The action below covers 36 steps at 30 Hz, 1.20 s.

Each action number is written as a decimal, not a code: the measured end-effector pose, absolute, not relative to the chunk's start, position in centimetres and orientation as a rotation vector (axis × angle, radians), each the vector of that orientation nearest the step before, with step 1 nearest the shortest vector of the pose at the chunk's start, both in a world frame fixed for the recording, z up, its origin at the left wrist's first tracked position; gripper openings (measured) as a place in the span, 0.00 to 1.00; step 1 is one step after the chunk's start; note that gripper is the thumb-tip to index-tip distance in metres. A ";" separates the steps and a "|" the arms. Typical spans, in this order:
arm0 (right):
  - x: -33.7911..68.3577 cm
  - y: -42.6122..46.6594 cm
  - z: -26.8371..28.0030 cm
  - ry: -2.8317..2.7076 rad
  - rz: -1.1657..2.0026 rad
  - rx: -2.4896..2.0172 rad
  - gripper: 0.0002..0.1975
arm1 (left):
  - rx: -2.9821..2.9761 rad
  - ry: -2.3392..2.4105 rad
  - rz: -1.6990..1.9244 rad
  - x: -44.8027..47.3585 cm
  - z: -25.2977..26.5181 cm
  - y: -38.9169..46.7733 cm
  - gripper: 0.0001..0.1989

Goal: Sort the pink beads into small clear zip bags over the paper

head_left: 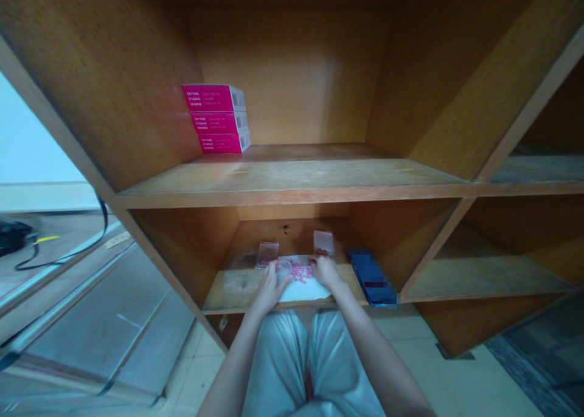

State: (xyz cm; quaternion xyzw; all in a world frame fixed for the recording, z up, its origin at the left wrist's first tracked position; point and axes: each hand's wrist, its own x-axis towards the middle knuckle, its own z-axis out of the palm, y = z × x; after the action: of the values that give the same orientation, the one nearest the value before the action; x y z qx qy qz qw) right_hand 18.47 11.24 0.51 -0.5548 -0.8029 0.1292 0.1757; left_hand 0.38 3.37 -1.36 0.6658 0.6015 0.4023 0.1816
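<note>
Small round pink pieces (302,273), like tablets or beads, lie spread on a white sheet (303,292) on the lower shelf. My left hand (272,288) rests at the sheet's left side, thumb and fingers around what looks like a small clear plastic bag (283,268). At the right edge of the pink pieces, my right hand (325,270) has its fingers curled down and together; whatever they pinch is hidden. Behind it lies a flat, whitish zip bag (323,241). Another clear bag (267,253), with pink pieces at its bottom, lies beyond my left hand.
A dark blue phone-like object (371,277) lies right of the sheet, by the shelf's front edge. Three pink boxes (219,119) are stacked on the upper shelf (296,174). Wooden side walls enclose the compartment. A glass-panelled frame (109,326) stands at the left.
</note>
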 end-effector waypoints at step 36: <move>17.0 9.9 2.0 -2.072 0.681 -1.190 0.12 | 1.829 1.644 1.187 0.5 -0.9 3.1 0.21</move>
State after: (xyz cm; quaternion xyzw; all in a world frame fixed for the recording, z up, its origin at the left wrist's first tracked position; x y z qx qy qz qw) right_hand 17.01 9.94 2.01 -0.4533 -0.7894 0.2595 0.3224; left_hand 0.50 3.11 -0.95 0.6557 0.5893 0.4256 0.2039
